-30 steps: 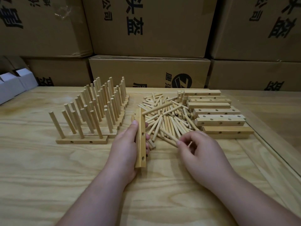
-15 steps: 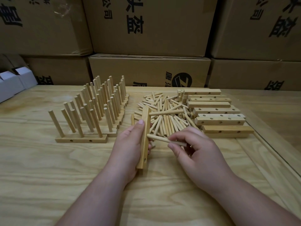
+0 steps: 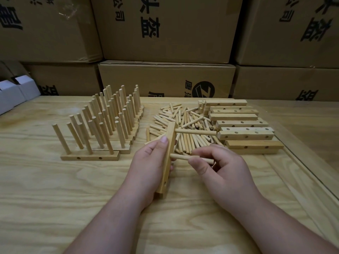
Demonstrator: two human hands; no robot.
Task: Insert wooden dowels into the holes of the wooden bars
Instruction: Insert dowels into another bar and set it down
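The left hand (image 3: 150,162) grips the bar (image 3: 167,158) on edge, thumb on top; right of the bar, the right hand (image 3: 220,167) pinches a dowel (image 3: 190,158), its tip touching the bar's side; beyond it, another dowel (image 3: 195,132) already juts from the bar; further off lie the loose pile (image 3: 183,123) and spare bars (image 3: 244,123); a tilted entry could jam the dowel, or the bar could twist.

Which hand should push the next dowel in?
Right hand: it already pinches a dowel whose tip is at the bar. The left hand is gripping that bar, so it looks better kept as the brace.
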